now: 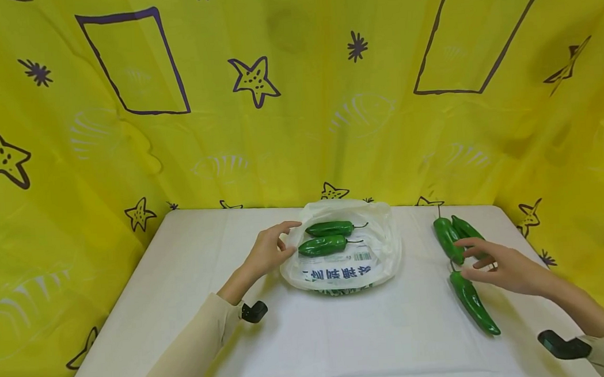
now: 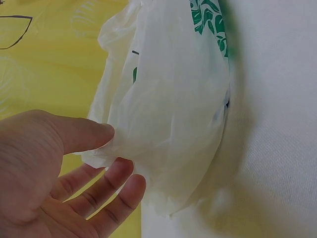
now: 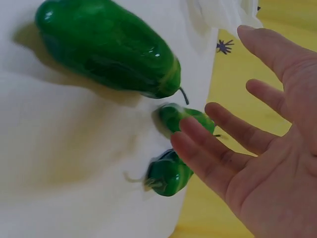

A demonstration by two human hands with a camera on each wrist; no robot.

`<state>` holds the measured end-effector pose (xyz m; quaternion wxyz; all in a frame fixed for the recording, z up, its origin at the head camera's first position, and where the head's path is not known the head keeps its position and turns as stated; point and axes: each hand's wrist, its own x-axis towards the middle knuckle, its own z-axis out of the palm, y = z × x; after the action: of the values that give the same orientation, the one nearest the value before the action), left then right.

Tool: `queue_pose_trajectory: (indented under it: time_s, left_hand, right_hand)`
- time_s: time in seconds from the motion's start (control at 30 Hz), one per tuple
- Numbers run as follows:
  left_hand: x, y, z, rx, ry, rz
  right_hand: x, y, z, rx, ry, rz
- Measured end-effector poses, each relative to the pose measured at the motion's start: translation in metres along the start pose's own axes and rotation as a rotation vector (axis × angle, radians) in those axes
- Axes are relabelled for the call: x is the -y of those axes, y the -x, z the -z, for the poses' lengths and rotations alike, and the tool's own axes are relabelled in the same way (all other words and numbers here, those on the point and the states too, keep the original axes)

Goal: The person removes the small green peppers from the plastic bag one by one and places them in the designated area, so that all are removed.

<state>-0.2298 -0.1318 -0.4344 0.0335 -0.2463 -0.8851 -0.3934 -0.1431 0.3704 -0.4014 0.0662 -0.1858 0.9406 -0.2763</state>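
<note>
A translucent white plastic bag [image 1: 389, 252] with blue print lies on the table, its mouth spread. Inside are two green peppers, an upper one [image 1: 330, 229] and a lower one [image 1: 322, 245]. At the bag's left rim my left hand [image 1: 265, 251] holds the thin plastic between thumb and fingers; the index finger is hidden behind the film in the left wrist view. My right hand [image 1: 509, 265] hovers, fingers spread and holding nothing, over more green peppers: a near one [image 1: 472, 302], a middle one [image 1: 446, 238] and a partly covered far one [image 1: 465, 227].
The white-covered table [image 1: 186, 334] reaches a yellow curtain [image 1: 299, 142] with star and fish drawings at the back and sides. Black wrist cameras sit on the left wrist [image 1: 254, 312] and the right wrist [image 1: 563, 345].
</note>
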Motion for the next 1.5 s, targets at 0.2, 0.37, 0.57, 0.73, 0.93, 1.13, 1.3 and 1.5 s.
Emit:
queue_pose_trajectory:
  time_s: [0.2,0.37,0.57,0.73,0.93,1.13,1.3,1.5]
  left_hand:
    - [0.0,0.001,0.0,-0.003,0.0,0.0]
    - [0.0,0.002,-0.001,0.001,0.0,0.006]
    - [0.0,0.001,-0.001,0.0,0.001,0.011]
    - [0.0,0.001,-0.001,-0.001,-0.004,0.005]
    - [0.0,0.002,-0.001,0.003,0.002,0.005]
    - [0.0,0.001,-0.001,0.001,-0.015,0.003]
    - [-0.002,0.001,0.0,0.001,-0.014,0.0]
    - [-0.003,0.001,0.0,-0.004,-0.015,-0.006]
  right_hand:
    - [0.01,-0.008,0.0,-0.086,0.075,0.098]
    - [0.019,-0.013,0.0,-0.104,0.079,0.143]
    - [0.027,-0.021,0.0,-0.134,0.124,0.193]
    - [0.033,-0.027,0.001,-0.151,0.151,0.247]
    - [0.044,-0.038,0.002,-0.138,0.176,0.265]
    - [0.057,-0.049,0.002,-0.088,0.15,0.22]
    - [0.068,-0.059,0.0,-0.066,0.146,0.233]
    - [0.081,-0.072,0.0,-0.058,0.126,0.298]
